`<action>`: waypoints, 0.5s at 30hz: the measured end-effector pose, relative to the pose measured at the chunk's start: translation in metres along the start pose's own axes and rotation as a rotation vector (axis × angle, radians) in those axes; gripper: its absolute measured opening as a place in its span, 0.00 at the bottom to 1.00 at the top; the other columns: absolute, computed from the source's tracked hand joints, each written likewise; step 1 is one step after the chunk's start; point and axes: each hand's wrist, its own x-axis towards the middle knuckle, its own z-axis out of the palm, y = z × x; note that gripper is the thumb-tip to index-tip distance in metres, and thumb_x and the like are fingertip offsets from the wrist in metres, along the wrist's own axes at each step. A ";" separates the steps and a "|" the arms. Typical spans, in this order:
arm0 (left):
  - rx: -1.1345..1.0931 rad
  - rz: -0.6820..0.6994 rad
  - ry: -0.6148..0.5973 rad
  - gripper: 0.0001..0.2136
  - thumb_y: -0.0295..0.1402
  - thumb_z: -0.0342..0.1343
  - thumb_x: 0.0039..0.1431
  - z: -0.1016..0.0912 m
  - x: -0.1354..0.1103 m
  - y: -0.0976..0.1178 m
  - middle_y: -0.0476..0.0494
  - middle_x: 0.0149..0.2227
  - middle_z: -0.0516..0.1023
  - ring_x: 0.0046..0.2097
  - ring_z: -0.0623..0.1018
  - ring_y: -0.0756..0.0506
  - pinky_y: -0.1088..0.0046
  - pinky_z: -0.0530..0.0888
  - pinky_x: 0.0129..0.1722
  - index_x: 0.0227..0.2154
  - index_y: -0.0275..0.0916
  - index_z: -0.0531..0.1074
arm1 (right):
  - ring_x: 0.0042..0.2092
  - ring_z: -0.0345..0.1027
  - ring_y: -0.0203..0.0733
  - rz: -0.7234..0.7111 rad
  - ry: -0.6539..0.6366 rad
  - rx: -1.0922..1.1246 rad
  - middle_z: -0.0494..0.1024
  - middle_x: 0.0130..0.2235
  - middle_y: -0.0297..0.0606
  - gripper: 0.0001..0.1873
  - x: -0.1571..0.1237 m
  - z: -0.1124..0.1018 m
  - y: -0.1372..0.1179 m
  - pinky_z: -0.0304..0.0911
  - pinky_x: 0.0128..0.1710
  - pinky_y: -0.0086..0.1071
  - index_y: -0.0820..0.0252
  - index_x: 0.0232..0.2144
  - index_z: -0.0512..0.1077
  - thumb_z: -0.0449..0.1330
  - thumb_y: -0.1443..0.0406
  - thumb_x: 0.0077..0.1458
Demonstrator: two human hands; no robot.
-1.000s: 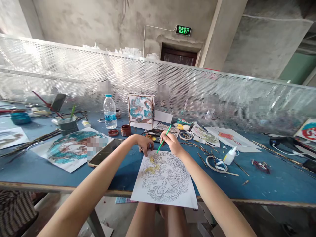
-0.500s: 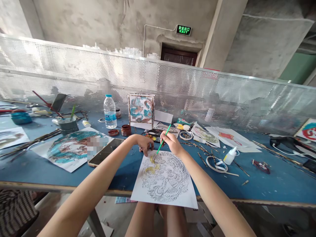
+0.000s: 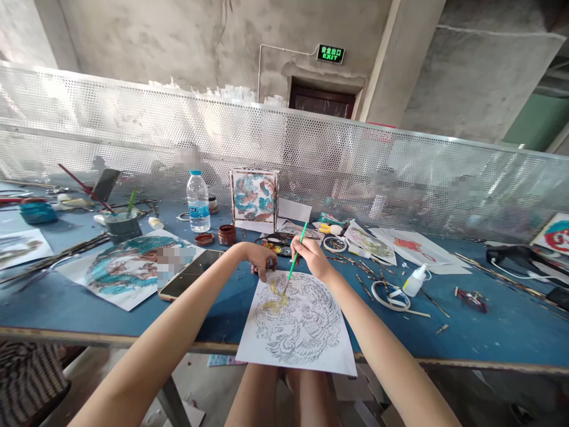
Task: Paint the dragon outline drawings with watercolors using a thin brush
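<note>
My right hand (image 3: 310,256) grips a slim green paintbrush (image 3: 297,251), its tip touching a sheet of white paper (image 3: 255,347). The sheet carries a round black line drawing with scales and feathers, partly coloured yellow at its upper left. At the sheet's upper left corner rests my left hand (image 3: 261,259), fingers bent down and a little apart, with nothing visible held in them. Just behind both hands lies a dark paint palette (image 3: 281,238) with blobs of colour. The paper's near edge juts past the table edge over my knees.
Left of my arms are a phone (image 3: 189,276), a painted sheet (image 3: 120,296) and a grey water cup (image 3: 123,226). A water bottle (image 3: 198,204), a brown paint jar (image 3: 227,234) and a framed painting (image 3: 255,198) stand behind. Rightward lie a glue bottle (image 3: 415,281) and tape rings (image 3: 390,296).
My right hand has shifted slightly right, and the brush tip has moved right and down across the drawing. More yellow shows near the tip. My left hand stays in place.
</note>
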 end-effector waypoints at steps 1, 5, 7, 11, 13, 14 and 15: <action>0.005 -0.001 0.003 0.28 0.36 0.65 0.30 0.000 -0.001 0.001 0.50 0.29 0.69 0.26 0.70 0.48 0.72 0.70 0.25 0.39 0.39 0.64 | 0.24 0.61 0.34 0.000 0.001 0.002 0.65 0.23 0.32 0.18 0.000 0.000 0.000 0.60 0.26 0.30 0.60 0.23 0.62 0.47 0.54 0.58; 0.010 -0.005 0.005 0.28 0.37 0.64 0.30 0.000 -0.001 0.001 0.50 0.29 0.69 0.26 0.71 0.48 0.72 0.70 0.25 0.39 0.39 0.64 | 0.24 0.62 0.34 0.000 0.006 0.022 0.64 0.23 0.32 0.18 0.000 0.000 0.001 0.60 0.26 0.30 0.59 0.23 0.62 0.47 0.54 0.58; 0.008 0.000 -0.004 0.27 0.37 0.64 0.31 0.000 0.000 0.000 0.51 0.28 0.69 0.26 0.71 0.48 0.73 0.70 0.25 0.39 0.39 0.63 | 0.25 0.63 0.35 0.007 0.043 0.040 0.65 0.24 0.32 0.17 0.001 0.001 0.001 0.61 0.28 0.31 0.59 0.25 0.62 0.48 0.53 0.57; 0.020 0.031 0.007 0.25 0.37 0.63 0.32 0.000 0.003 -0.004 0.52 0.26 0.68 0.25 0.70 0.49 0.73 0.70 0.24 0.37 0.39 0.62 | 0.28 0.64 0.36 0.005 0.060 -0.013 0.67 0.25 0.32 0.16 0.001 0.006 0.002 0.61 0.32 0.31 0.58 0.27 0.63 0.50 0.53 0.56; 0.018 0.036 0.021 0.26 0.37 0.63 0.32 0.001 0.005 -0.007 0.53 0.25 0.68 0.25 0.70 0.49 0.74 0.70 0.24 0.37 0.40 0.62 | 0.28 0.64 0.35 -0.005 0.051 -0.055 0.67 0.26 0.32 0.15 0.001 0.009 0.003 0.61 0.33 0.31 0.59 0.26 0.63 0.50 0.53 0.56; 0.017 0.036 0.025 0.26 0.37 0.63 0.32 0.001 0.006 -0.008 0.53 0.25 0.68 0.25 0.70 0.49 0.74 0.70 0.24 0.37 0.40 0.61 | 0.28 0.64 0.35 -0.009 0.051 -0.070 0.67 0.26 0.32 0.15 0.001 0.010 0.003 0.60 0.33 0.31 0.59 0.27 0.63 0.50 0.54 0.56; 0.017 0.037 0.025 0.26 0.37 0.63 0.31 0.001 0.007 -0.009 0.54 0.25 0.68 0.25 0.70 0.49 0.74 0.70 0.24 0.37 0.40 0.61 | 0.28 0.64 0.35 -0.012 0.054 -0.080 0.66 0.26 0.32 0.15 0.000 0.011 0.003 0.60 0.33 0.31 0.58 0.27 0.63 0.50 0.54 0.56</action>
